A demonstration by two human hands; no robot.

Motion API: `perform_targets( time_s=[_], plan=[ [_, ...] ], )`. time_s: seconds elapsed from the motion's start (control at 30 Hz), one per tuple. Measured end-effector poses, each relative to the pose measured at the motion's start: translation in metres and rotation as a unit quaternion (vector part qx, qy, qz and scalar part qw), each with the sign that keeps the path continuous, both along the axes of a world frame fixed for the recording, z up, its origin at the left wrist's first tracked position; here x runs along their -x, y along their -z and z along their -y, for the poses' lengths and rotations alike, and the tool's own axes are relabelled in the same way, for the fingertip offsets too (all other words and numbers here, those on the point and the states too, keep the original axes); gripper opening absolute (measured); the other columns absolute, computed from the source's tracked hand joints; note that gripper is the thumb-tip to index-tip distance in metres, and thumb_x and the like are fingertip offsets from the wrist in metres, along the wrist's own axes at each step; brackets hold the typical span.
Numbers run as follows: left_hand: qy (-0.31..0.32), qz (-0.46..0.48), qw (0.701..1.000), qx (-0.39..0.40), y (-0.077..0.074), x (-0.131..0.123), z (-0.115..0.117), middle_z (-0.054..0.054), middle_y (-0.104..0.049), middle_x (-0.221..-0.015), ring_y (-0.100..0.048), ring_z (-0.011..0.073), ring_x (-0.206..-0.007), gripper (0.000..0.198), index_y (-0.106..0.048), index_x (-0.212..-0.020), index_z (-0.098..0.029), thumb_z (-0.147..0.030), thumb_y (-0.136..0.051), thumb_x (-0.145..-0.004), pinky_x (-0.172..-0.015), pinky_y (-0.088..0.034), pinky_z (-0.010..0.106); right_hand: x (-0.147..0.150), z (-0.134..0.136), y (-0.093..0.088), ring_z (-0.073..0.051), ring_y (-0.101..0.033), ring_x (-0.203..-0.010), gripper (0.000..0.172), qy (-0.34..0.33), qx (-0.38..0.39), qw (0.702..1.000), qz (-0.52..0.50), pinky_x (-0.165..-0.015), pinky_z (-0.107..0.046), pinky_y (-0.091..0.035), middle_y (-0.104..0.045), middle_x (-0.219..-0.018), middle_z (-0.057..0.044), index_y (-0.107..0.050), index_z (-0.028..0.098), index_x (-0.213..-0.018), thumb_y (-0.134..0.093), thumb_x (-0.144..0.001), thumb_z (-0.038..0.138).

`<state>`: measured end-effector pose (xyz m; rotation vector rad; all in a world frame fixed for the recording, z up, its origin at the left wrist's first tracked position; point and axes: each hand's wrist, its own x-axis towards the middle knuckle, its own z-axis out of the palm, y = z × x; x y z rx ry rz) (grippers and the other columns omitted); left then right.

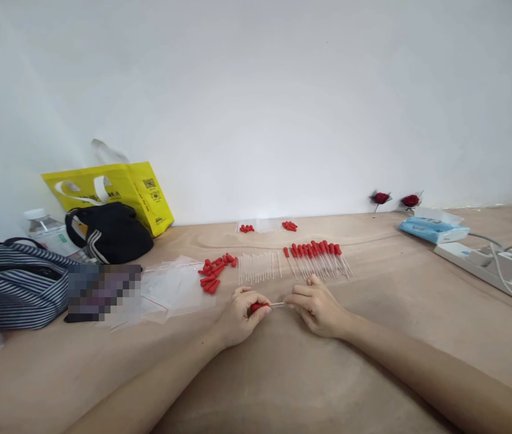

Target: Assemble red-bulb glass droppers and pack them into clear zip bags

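Observation:
My left hand (244,313) is closed around a red rubber bulb (259,307). A clear thin dropper tube (277,305) runs from that bulb to my right hand (316,306), whose fingers pinch its other end. Whether the tube sits inside the bulb is hidden by my left fingers. Just beyond my left hand lies a pile of loose red bulbs (213,274). A row of bare clear tubes (258,266) lies behind both hands. To its right, several droppers with red bulbs on their tubes (316,256) lie side by side.
Clear zip bags (172,286) spread left of the bulbs. Farther left are a striped bag (20,286), a black cap (115,232) and a yellow bag (147,199). Bagged red-topped droppers (262,225) lie by the wall. A tissue pack (434,229) and power strip (473,262) stand right.

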<state>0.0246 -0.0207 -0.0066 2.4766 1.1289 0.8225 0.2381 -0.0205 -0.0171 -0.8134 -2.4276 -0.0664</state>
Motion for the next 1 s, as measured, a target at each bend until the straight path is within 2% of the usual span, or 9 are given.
perform_targets(
  time_s=[0.2, 0.4, 0.5, 0.6, 0.67, 0.77, 0.87, 1.0],
  plan=[
    [0.030, -0.039, 0.998, -0.041, 0.000, -0.002, 0.004, 0.000, -0.066, -0.069, -0.058, 0.0133, -0.063, 0.013, -0.058, -0.075, -0.019, -0.021, -0.046, -0.079, -0.091, -0.029, 0.041, 0.006, 0.006, -0.001, -0.011, -0.046, -0.063, 0.022, 0.021, 0.118, 0.992, -0.030, -0.067, -0.028, -0.026, -0.056, -0.068, -0.001, -0.055, 0.017, -0.076, -0.035, -0.085, 0.018],
    [0.050, -0.051, 0.996, -0.057, -0.001, -0.002, 0.005, 0.000, -0.066, -0.069, -0.058, 0.0125, -0.062, 0.016, -0.058, -0.077, -0.019, -0.022, -0.043, -0.081, -0.093, -0.026, 0.039, 0.012, 0.009, -0.001, -0.010, -0.048, -0.058, 0.031, 0.040, 0.256, 0.961, -0.094, -0.073, -0.031, -0.032, -0.057, -0.061, 0.002, -0.056, 0.017, -0.066, -0.033, -0.087, 0.026],
    [0.062, -0.053, 0.995, -0.052, 0.000, 0.000, 0.003, 0.001, -0.068, -0.075, -0.059, 0.0128, -0.066, 0.017, -0.058, -0.080, -0.020, -0.024, -0.042, -0.083, -0.095, -0.023, 0.039, 0.013, 0.006, 0.005, -0.010, -0.045, -0.054, 0.035, 0.029, 0.312, 0.942, -0.122, -0.062, -0.025, -0.035, -0.054, -0.056, 0.002, -0.059, 0.016, -0.068, -0.033, -0.087, 0.032],
    [0.058, -0.046, 0.996, -0.050, 0.000, 0.003, -0.001, 0.002, -0.068, -0.079, -0.060, 0.0144, -0.073, 0.015, -0.059, -0.085, -0.021, -0.028, -0.046, -0.083, -0.095, -0.023, 0.039, 0.011, 0.004, 0.008, -0.009, -0.041, -0.050, 0.038, 0.034, 0.338, 0.929, -0.145, -0.051, -0.021, -0.031, -0.050, -0.054, 0.003, -0.061, 0.016, -0.073, -0.032, -0.087, 0.036],
    [0.045, -0.036, 0.997, -0.048, -0.001, 0.005, -0.002, 0.002, -0.068, -0.081, -0.061, 0.0153, -0.076, 0.014, -0.058, -0.088, -0.021, -0.030, -0.049, -0.081, -0.093, -0.024, 0.038, 0.009, 0.003, 0.006, -0.009, -0.042, -0.050, 0.038, 0.044, 0.329, 0.932, -0.149, -0.053, -0.022, -0.031, -0.050, -0.054, 0.003, -0.061, 0.016, -0.075, -0.032, -0.087, 0.037],
    [0.025, -0.027, 0.998, -0.041, -0.002, 0.007, -0.002, 0.001, -0.068, -0.079, -0.061, 0.0149, -0.075, 0.014, -0.059, -0.085, -0.022, -0.030, -0.047, -0.083, -0.091, -0.026, 0.037, 0.004, 0.004, -0.001, -0.010, -0.048, -0.057, 0.034, 0.043, 0.287, 0.949, -0.120, -0.064, -0.026, -0.033, -0.056, -0.062, 0.002, -0.060, 0.018, -0.076, -0.034, -0.088, 0.036],
    [0.017, -0.031, 0.999, -0.029, -0.002, 0.007, -0.002, 0.000, -0.068, -0.075, -0.060, 0.0147, -0.071, 0.016, -0.060, -0.080, -0.022, -0.029, -0.046, -0.083, -0.091, -0.025, 0.038, -0.001, 0.007, -0.008, -0.012, -0.052, -0.068, 0.024, 0.033, 0.184, 0.981, -0.058, -0.071, -0.029, -0.029, -0.062, -0.073, 0.000, -0.061, 0.020, -0.079, -0.041, -0.085, 0.034],
    [0.047, -0.048, 0.998, -0.007, -0.002, 0.006, -0.001, -0.001, -0.068, -0.075, -0.058, 0.0148, -0.073, 0.014, -0.061, -0.077, -0.023, -0.026, -0.047, -0.082, -0.090, -0.026, 0.038, -0.002, 0.011, -0.009, -0.014, -0.050, -0.071, 0.018, 0.026, 0.069, 0.997, 0.023, -0.065, -0.029, -0.024, -0.062, -0.071, -0.003, -0.060, 0.020, -0.076, -0.047, -0.082, 0.030]
  ],
)
